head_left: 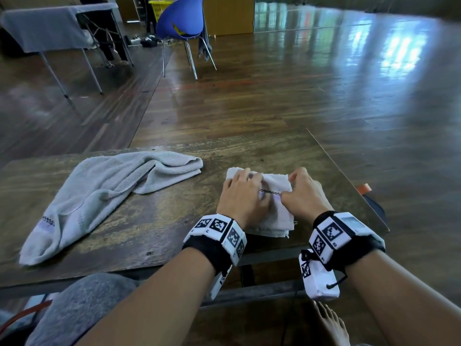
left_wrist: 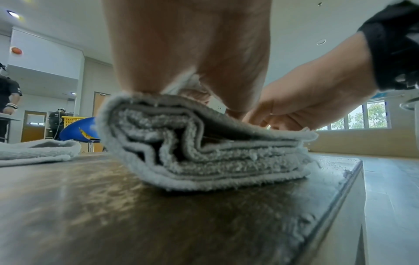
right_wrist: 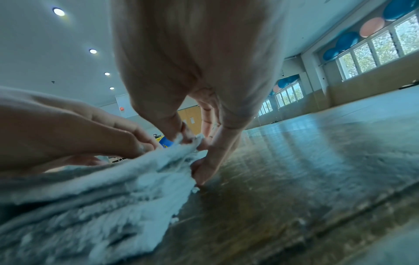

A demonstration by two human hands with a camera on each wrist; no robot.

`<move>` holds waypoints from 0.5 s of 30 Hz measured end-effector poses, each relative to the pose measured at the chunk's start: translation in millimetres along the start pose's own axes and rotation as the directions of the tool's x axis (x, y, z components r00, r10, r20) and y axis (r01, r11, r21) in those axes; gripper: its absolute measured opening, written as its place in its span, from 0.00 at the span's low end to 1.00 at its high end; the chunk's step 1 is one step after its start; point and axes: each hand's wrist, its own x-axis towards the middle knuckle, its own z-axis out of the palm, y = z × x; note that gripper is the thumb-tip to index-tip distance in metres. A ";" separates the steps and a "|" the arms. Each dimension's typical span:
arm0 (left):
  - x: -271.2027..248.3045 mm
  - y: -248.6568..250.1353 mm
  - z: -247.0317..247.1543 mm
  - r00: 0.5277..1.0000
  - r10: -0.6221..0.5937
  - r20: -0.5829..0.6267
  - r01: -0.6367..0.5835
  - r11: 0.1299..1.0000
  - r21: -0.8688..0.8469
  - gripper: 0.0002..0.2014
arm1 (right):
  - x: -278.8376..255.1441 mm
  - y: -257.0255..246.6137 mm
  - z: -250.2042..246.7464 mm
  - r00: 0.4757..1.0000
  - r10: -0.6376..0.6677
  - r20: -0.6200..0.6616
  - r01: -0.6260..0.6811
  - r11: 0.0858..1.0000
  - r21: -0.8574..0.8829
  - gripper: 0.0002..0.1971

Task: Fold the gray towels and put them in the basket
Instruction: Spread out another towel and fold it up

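Final fold on the towel (head_left: 262, 208), near the worktop (head_left: 149, 226) front edge. My left hand (head_left: 243, 194) lies on top, fingers spread; right hand (head_left: 303, 193) pinches its right edge. Next: lift it; basket (head_left: 157, 7) sits far behind. Second towel (head_left: 99, 193) left of it, unfolded.

Your work surface is a dark wooden table (head_left: 154, 221) with a worn, mottled top. Two gray towels lie directly on it. The folded towel (head_left: 277, 213) sits flat near your front edge, toward the right, its stacked layers showing at the side. The loose towel (head_left: 99, 196) sprawls rumpled across the left half, apart from the folded one.
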 end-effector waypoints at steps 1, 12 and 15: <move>-0.4 -0.7 1.4 1.000 0.002 0.017 -0.002 1.000 0.019 0.18 | -0.1 0.6 -0.6 1.000 -0.006 0.008 0.006 1.000 -0.007 0.20; -14.5 -6.1 15.6 0.974 -0.005 0.226 -0.029 0.989 0.145 0.32 | -13.4 -5.9 27.6 0.894 -0.434 -0.107 0.356 0.836 -0.418 0.29; -16.3 -7.7 15.5 0.972 -0.016 0.233 -0.019 0.989 0.145 0.33 | -8.8 -0.3 37.9 0.909 -0.410 0.070 0.415 0.882 -0.221 0.26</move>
